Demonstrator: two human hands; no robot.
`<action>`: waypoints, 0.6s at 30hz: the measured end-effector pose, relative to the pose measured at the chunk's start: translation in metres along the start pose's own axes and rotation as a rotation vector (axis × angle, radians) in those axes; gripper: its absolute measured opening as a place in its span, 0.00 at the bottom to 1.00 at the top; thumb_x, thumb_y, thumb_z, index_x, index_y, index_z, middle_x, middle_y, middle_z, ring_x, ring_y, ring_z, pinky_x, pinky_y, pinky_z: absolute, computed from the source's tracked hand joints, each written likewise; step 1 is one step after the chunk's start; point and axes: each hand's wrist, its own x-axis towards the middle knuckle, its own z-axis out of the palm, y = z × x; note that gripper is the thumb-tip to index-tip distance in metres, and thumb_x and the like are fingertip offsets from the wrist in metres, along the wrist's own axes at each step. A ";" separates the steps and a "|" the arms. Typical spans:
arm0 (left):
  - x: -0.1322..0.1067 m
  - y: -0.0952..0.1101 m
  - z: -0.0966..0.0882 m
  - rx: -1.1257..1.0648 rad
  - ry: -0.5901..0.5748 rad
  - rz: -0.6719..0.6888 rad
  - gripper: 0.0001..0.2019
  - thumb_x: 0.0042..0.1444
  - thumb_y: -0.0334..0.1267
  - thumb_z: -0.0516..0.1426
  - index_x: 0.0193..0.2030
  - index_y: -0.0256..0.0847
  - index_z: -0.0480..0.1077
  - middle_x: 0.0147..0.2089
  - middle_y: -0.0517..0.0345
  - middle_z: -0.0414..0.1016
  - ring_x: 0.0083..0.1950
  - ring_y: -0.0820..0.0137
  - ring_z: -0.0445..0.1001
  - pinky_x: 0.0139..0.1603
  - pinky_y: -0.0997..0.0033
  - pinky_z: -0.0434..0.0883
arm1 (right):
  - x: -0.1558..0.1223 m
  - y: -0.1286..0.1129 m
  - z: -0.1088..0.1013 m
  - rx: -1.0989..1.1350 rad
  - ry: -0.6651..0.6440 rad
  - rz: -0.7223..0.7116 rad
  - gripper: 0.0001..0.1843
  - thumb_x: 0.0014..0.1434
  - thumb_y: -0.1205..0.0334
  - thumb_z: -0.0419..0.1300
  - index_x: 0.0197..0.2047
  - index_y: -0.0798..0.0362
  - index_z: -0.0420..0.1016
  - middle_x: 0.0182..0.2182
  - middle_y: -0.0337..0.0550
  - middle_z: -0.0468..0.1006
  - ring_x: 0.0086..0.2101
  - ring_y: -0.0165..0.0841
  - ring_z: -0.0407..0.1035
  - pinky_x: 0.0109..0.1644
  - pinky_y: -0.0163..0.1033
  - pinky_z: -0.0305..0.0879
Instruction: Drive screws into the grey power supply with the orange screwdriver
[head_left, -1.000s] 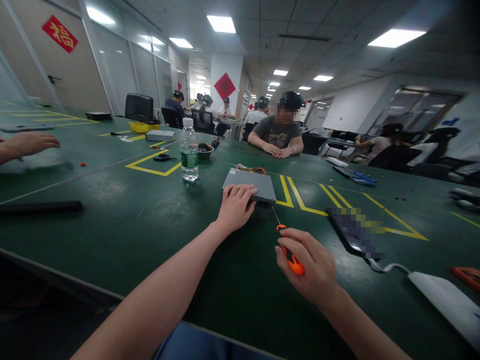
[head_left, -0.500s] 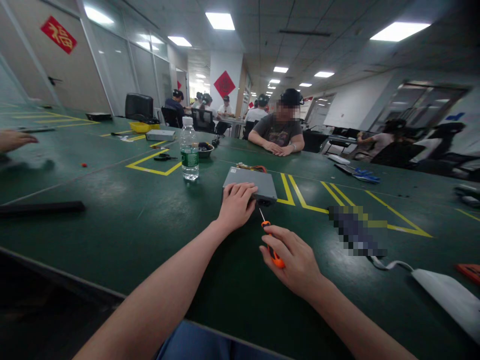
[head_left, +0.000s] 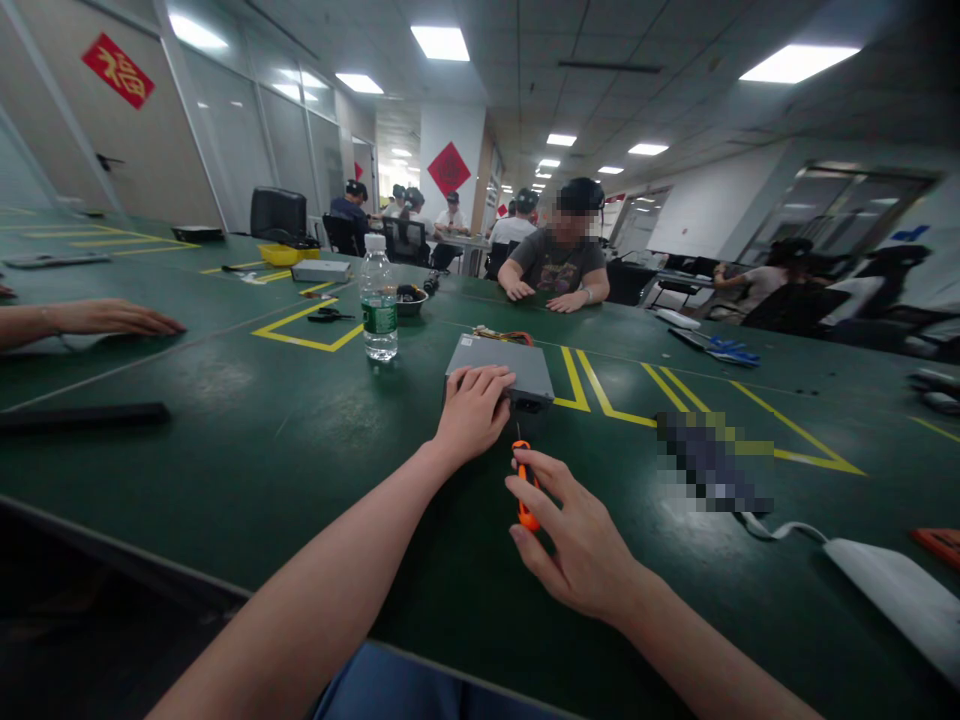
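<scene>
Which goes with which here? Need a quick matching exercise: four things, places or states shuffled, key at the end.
Things:
1. Orange-and-black screwdriver
2. Grey metal box
3. Plastic bottle
4. Red diamond decoration

Places and states:
A. Standing upright, with a green label
B. On the white pillar in the background
C. In the fingers of the right hand
D. On the table, with the left hand resting on it

Pairs: 1-C, 2-D, 3-A, 4-B
</scene>
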 end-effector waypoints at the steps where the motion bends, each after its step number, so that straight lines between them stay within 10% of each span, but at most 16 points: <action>1: 0.000 0.000 0.000 0.002 -0.002 -0.001 0.15 0.57 0.35 0.48 0.52 0.46 0.62 0.56 0.60 0.66 0.58 0.69 0.60 0.61 0.61 0.49 | 0.000 -0.001 -0.001 0.003 -0.010 -0.012 0.16 0.59 0.61 0.49 0.49 0.57 0.63 0.51 0.60 0.61 0.48 0.42 0.63 0.45 0.46 0.67; 10: -0.001 -0.001 -0.001 -0.003 -0.016 0.007 0.16 0.57 0.34 0.48 0.53 0.46 0.62 0.57 0.60 0.65 0.58 0.68 0.59 0.61 0.61 0.49 | 0.000 -0.001 0.003 0.172 0.237 0.046 0.15 0.57 0.63 0.55 0.47 0.55 0.58 0.45 0.54 0.69 0.45 0.35 0.67 0.43 0.41 0.69; 18: -0.001 -0.001 0.000 0.001 -0.021 0.004 0.16 0.57 0.35 0.48 0.52 0.46 0.62 0.57 0.60 0.65 0.59 0.68 0.59 0.61 0.60 0.48 | 0.000 -0.007 -0.002 0.240 0.118 0.050 0.20 0.59 0.67 0.48 0.56 0.56 0.55 0.52 0.57 0.62 0.50 0.37 0.63 0.48 0.44 0.66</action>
